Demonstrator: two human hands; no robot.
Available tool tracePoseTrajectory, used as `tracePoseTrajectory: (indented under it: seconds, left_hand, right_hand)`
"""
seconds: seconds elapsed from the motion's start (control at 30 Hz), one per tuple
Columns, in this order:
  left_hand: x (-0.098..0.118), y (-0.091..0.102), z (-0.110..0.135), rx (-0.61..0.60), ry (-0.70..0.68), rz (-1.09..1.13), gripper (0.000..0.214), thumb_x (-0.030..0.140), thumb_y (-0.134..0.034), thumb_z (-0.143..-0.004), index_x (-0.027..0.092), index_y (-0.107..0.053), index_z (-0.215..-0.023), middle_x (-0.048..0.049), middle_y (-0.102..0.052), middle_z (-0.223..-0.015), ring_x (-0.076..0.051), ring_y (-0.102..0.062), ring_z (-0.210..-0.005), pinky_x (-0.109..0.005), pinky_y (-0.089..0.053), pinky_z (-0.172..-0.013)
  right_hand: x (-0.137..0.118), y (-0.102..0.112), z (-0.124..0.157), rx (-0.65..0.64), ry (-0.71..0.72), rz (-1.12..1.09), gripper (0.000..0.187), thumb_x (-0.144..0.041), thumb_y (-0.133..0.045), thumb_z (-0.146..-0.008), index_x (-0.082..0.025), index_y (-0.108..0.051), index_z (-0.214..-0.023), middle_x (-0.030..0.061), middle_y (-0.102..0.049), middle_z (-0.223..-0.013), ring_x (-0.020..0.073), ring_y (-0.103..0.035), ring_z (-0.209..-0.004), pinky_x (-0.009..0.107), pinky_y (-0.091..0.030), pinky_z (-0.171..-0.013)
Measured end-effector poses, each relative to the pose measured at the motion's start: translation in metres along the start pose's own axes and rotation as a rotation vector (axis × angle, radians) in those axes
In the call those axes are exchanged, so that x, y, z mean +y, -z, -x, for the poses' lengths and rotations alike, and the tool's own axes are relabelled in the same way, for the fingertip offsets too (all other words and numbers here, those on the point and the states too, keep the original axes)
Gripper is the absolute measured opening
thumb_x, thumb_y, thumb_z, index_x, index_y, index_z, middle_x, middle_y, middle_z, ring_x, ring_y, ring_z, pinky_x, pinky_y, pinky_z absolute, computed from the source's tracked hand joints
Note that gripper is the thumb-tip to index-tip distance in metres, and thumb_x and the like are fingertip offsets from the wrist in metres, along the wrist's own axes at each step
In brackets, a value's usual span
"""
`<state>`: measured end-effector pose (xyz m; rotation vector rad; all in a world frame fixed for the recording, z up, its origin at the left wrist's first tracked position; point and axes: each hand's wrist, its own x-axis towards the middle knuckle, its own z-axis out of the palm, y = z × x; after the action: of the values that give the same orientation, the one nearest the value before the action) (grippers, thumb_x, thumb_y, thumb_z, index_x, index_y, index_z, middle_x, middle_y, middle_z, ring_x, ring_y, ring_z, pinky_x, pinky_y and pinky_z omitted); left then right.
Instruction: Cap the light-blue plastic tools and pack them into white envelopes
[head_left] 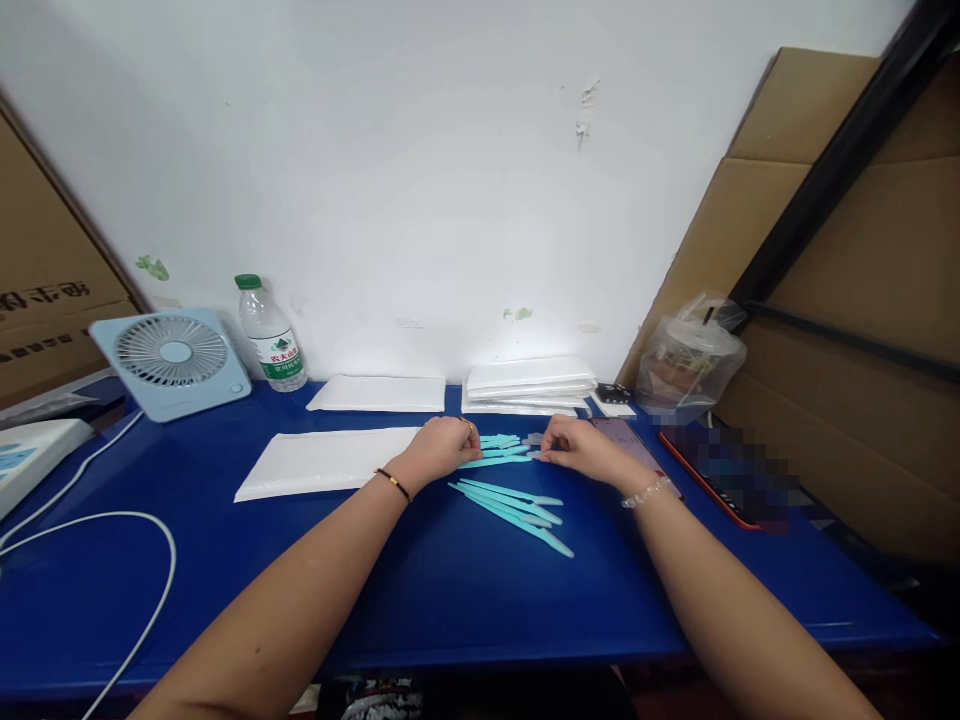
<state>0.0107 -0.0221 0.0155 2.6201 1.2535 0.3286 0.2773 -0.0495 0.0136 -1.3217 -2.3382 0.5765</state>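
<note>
My left hand (444,444) pinches the handle end of a turquoise eyebrow razor (506,461) held level above the blue table. Facing it, my right hand (576,447) has thumb and fingers closed at a small clear blade cap (534,455) by the razor's tip. More turquoise razors (501,441) lie just behind, partly hidden by my left hand. Nearer to me, several turquoise razors (514,510) are fanned out on the table, their tips pointing right. A white padded mailer (322,462) lies flat beside and partly behind my left hand.
Against the wall lie another white mailer (379,393) and a stack of mailers (529,380). A blue fan (174,352) and a water bottle (271,340) stand left, with a white cable (169,560) nearer. On the right are a phone (720,480) and a bagged cup (690,360).
</note>
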Motion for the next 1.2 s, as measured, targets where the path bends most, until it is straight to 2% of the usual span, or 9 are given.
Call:
tracePoseTrajectory:
  seconds: [0.1, 0.27, 0.33, 0.47, 0.7, 0.87, 0.93, 1.07, 1.2]
  left_hand:
    - [0.0, 0.003, 0.001, 0.046, -0.027, 0.022, 0.02, 0.038, -0.065, -0.074, 0.021, -0.067, -0.085, -0.0013, -0.067, -0.084, -0.016, -0.059, -0.077, -0.023, -0.037, -0.062]
    - [0.019, -0.003, 0.004, -0.104, -0.205, 0.069, 0.019, 0.04, -0.068, -0.073, 0.023, -0.069, -0.082, 0.0009, -0.067, -0.085, -0.014, -0.06, -0.077, -0.022, -0.037, -0.064]
    - [0.024, -0.006, 0.005, -0.138, -0.208, 0.066, 0.016, 0.039, -0.068, -0.073, 0.023, -0.069, -0.078, 0.0023, -0.067, -0.079, -0.013, -0.059, -0.074, -0.022, -0.036, -0.063]
    - [0.026, -0.006, 0.004, -0.158, -0.147, 0.061, 0.016, 0.037, -0.065, -0.076, 0.022, -0.067, -0.072, 0.0029, -0.066, -0.07, -0.012, -0.057, -0.064, -0.022, -0.034, -0.058]
    - [0.009, 0.004, 0.003, -0.046, 0.036, -0.029, 0.019, 0.039, -0.064, -0.076, 0.021, -0.067, -0.071, 0.0, -0.068, -0.074, -0.015, -0.058, -0.066, -0.023, -0.033, -0.055]
    - [0.001, 0.001, 0.002, 0.0, 0.039, -0.01, 0.024, 0.041, -0.067, -0.073, 0.021, -0.067, -0.087, -0.0001, -0.068, -0.085, -0.015, -0.06, -0.076, -0.022, -0.037, -0.062]
    - [0.004, 0.001, 0.005, -0.008, -0.031, 0.01, 0.026, 0.042, -0.067, -0.074, 0.022, -0.067, -0.091, 0.0, -0.067, -0.088, -0.015, -0.061, -0.08, -0.022, -0.038, -0.063]
    - [0.015, 0.0, 0.011, -0.149, -0.195, 0.048, 0.021, 0.04, -0.068, -0.074, 0.022, -0.069, -0.084, 0.0009, -0.067, -0.086, -0.014, -0.061, -0.08, -0.022, -0.038, -0.064]
    - [0.021, -0.002, 0.016, -0.225, -0.153, 0.002, 0.015, 0.036, -0.069, -0.074, 0.022, -0.068, -0.079, 0.0017, -0.069, -0.08, -0.015, -0.06, -0.074, -0.024, -0.036, -0.06]
  right_hand:
    - [-0.003, 0.006, 0.004, 0.026, -0.007, -0.014, 0.021, -0.038, -0.064, -0.079, -0.017, -0.063, -0.079, 0.0032, -0.055, -0.086, 0.0141, -0.052, -0.072, 0.026, -0.04, -0.065]
    - [-0.021, 0.009, 0.013, -0.31, 0.032, -0.032, 0.025, -0.042, -0.072, -0.07, -0.017, -0.067, -0.076, 0.0017, -0.056, -0.081, 0.0134, -0.051, -0.069, 0.024, -0.039, -0.059]
    - [-0.024, 0.006, 0.013, -0.344, 0.048, 0.006, 0.021, -0.037, -0.073, -0.07, -0.017, -0.066, -0.073, 0.0012, -0.056, -0.079, 0.0131, -0.05, -0.068, 0.024, -0.037, -0.058]
    - [-0.022, 0.002, 0.009, -0.3, 0.044, 0.008, 0.016, -0.033, -0.067, -0.076, -0.017, -0.064, -0.076, 0.0015, -0.054, -0.08, 0.0124, -0.049, -0.066, 0.023, -0.037, -0.057]
    - [-0.006, 0.002, -0.003, -0.077, 0.008, 0.05, 0.011, -0.027, -0.061, -0.08, -0.017, -0.061, -0.074, 0.0031, -0.054, -0.081, 0.0138, -0.052, -0.068, 0.025, -0.039, -0.061]
    - [-0.002, 0.005, -0.002, 0.04, 0.014, 0.064, 0.018, -0.036, -0.059, -0.081, -0.019, -0.064, -0.082, 0.0054, -0.057, -0.089, 0.0165, -0.054, -0.075, 0.028, -0.041, -0.066]
    - [-0.008, 0.005, 0.003, -0.024, 0.045, 0.042, 0.021, -0.038, -0.055, -0.083, -0.019, -0.064, -0.081, 0.0052, -0.058, -0.087, 0.0167, -0.054, -0.074, 0.028, -0.042, -0.067]
    - [-0.021, -0.002, 0.011, -0.269, 0.045, 0.026, 0.023, -0.043, -0.061, -0.079, -0.02, -0.062, -0.074, 0.0036, -0.057, -0.076, 0.0166, -0.052, -0.066, 0.028, -0.04, -0.059]
    - [-0.024, -0.016, 0.009, -0.361, 0.047, 0.034, 0.022, -0.042, -0.063, -0.076, -0.021, -0.06, -0.072, 0.0024, -0.056, -0.07, 0.0166, -0.049, -0.064, 0.028, -0.038, -0.057]
